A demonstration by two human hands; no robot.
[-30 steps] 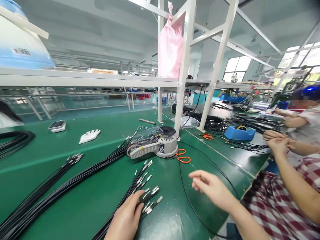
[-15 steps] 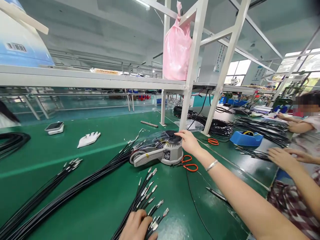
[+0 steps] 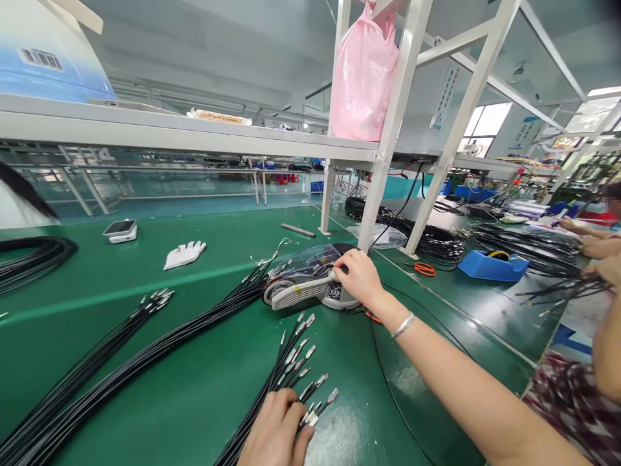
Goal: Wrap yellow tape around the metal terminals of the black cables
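The left hand (image 3: 275,428) grips the black cable bundle (image 3: 250,417) on the green surface (image 3: 184,414), near its metal terminals (image 3: 291,356); the right hand (image 3: 356,275), fingers bunched narrow, is at the tape dispenser (image 3: 303,292), its contents unclear.

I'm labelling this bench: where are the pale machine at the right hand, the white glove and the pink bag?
Pale machine (image 3: 308,290): head view, its arm's side.
White glove (image 3: 183,256): head view, below the fingers.
Pink bag (image 3: 363,81): head view, its front.

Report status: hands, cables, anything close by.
Left hand on near cable bundle, metal ends fanned out. Right hand at the grey-white machine. Close by: orange handle, partly hidden behind right hand.
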